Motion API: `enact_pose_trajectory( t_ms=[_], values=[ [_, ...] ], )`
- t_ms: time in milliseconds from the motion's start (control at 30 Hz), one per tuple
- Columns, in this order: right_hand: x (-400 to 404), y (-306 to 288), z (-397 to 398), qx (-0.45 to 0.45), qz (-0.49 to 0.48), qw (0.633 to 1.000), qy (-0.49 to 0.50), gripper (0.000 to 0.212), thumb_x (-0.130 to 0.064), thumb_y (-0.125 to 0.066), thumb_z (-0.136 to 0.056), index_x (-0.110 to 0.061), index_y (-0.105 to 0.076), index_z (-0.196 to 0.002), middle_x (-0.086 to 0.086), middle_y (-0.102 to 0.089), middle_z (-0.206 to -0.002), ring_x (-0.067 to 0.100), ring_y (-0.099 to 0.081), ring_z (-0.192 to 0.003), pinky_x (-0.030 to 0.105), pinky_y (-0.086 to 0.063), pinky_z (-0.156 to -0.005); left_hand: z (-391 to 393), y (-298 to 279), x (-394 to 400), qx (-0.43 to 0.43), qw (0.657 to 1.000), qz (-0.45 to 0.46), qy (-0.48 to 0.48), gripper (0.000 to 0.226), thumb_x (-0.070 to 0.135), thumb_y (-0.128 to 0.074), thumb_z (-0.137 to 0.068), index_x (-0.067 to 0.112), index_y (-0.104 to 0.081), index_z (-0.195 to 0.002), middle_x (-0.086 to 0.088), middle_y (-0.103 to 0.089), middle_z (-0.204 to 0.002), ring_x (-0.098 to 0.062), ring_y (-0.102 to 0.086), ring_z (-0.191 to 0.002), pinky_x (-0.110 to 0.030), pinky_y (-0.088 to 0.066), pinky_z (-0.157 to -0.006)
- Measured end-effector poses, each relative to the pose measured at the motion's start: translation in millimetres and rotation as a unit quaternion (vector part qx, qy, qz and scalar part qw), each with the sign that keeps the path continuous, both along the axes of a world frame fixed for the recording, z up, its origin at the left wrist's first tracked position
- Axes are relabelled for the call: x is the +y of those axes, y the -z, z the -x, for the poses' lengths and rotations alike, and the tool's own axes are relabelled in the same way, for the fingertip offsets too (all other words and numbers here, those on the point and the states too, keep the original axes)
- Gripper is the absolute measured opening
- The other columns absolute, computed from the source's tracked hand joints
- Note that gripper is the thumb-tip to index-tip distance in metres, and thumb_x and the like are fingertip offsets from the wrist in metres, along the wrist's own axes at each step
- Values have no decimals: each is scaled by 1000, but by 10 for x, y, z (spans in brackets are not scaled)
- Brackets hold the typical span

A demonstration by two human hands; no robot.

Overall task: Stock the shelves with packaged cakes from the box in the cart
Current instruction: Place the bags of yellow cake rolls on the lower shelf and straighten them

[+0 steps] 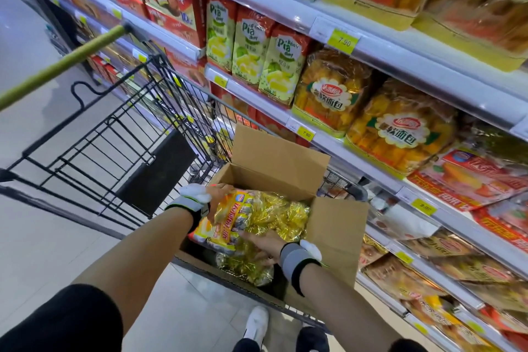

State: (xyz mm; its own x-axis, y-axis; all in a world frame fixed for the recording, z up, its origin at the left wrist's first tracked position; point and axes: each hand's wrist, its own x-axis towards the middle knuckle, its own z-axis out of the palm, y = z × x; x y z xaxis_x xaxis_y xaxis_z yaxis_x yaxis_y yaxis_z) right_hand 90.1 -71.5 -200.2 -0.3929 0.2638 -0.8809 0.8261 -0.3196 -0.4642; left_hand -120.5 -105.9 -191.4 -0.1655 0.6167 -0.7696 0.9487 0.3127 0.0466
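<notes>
While both bare forearms reach down into the open brown cardboard box [274, 168] that sits in the black wire shopping cart [120, 134], the left hand [218, 194] curls over the far upper edge of a yellow-and-orange plastic pack of wrapped cakes [228, 217], its fingers bent round the pack's top so that it grips it. Below and to the right of that hand, the right hand [264, 246] lies against the near lower side of the same pack, fingers stretched fairly straight and pointing left, pressed to the wrapper rather than curled round it; the fingertips sink among crinkled gold foil packs [274, 214] and cannot be seen clearly. Each wrist wears a grey-and-black band with a white pad. The held pack is tilted, lying on top of the gold foil packs, inside the box and between the two hands. Beyond the left hand the box's rear flap stands upright, and just right of the right wrist another flap hangs outward. Further right of the right hand run the white store shelves [371, 46] with yellow price tags, filled with clear bags of golden soft bread [400, 134] and green-and-red Pia cartons [248, 51]. Left of the left forearm, the cart's green handle bar [57, 68] slants across.
</notes>
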Motion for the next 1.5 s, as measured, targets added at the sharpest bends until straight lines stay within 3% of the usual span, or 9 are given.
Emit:
enact_pose_trajectory(
  t_ms=[367, 567, 667, 733, 833, 1000, 1167, 1433, 1500],
  values=[
    [32, 211, 74, -35, 25, 999, 9, 105, -62, -72, -72, -9, -25, -149, 8, -43, -147, 23, -59, -117, 37, -55, -90, 114, 137, 115, 26, 998, 39, 41, 136, 52, -84, -62, 14, 11, -152, -15, 2, -160, -32, -11, -147, -45, -19, -118],
    [119, 247, 10, -47, 19, 999, 18, 89, -41, -78, -77, -12, -30, -146, 10, -41, -146, 22, -53, -113, 31, -60, -64, 69, 193, 75, 52, 998, -2, 47, 122, 61, -85, -52, 20, -20, -146, -7, -30, -141, -28, -38, -128, -44, -35, -108],
    [124, 256, -28, -46, 25, 998, 17, 92, -37, -81, -76, -15, -27, -147, 9, -34, -152, 26, -45, -130, 28, -58, -55, 79, 231, -22, 35, 999, -15, -1, 104, 55, -86, -55, 19, -29, -135, -5, -38, -133, -25, -47, -114, -41, -41, -100],
    [128, 271, -53, -39, 27, 999, 25, 96, -35, -80, -76, -16, -22, -150, 8, -28, -155, 28, -39, -136, 32, -61, -65, 89, 214, -60, 17, 999, -13, -38, 89, 46, -85, -62, 19, -32, -128, -5, -48, -128, -22, -52, -99, -37, -44, -89],
    [120, 265, -82, -28, 28, 999, 36, 97, -34, -78, -79, -16, -16, -151, 8, -23, -157, 28, -33, -140, 35, -61, -71, 106, 136, -74, 12, 998, 9, -62, 103, 59, -88, -45, 21, -31, -122, -3, -58, -112, -22, -57, -90, -38, -47, -81],
    [151, 240, -98, -10, 22, 998, 61, 93, -33, -77, -80, -15, -18, -151, 9, -24, -156, 29, -35, -138, 41, -60, -78, 189, 188, -71, -4, 996, -32, -80, 131, 82, -75, -13, 27, -32, -124, 0, -57, -117, -20, -58, -96, -41, -51, -87],
    [243, 155, -80, 11, 43, 993, 113, 105, -23, -82, -75, -22, -11, -152, 12, -21, -158, 37, -38, -136, 50, -60, -75, 126, -32, -81, 4, 999, -22, -38, 132, 83, -74, -25, 38, -27, -140, 0, -46, -138, -26, -44, -126, -46, -41, -103],
    [492, -228, -101, 25, 4, 998, 66, 106, -29, -83, -73, -25, -12, -152, 10, -25, -156, 32, -56, -122, 42, -58, -85, 73, -292, -27, -68, 991, -41, -105, 104, 48, -87, -59, 24, -32, -144, 0, -49, -140, -23, -48, -128, -37, -39, -108],
    [622, -349, -122, 34, 14, 998, 48, 96, -31, -85, -71, -21, -27, -148, 6, -36, -151, 25, -51, -126, 38, -57, -88, 62, -383, 10, -66, 990, -59, -114, 103, 47, -87, -60, 22, -33, -144, 0, -49, -141, -22, -49, -127, -35, -39, -107]
  ],
)
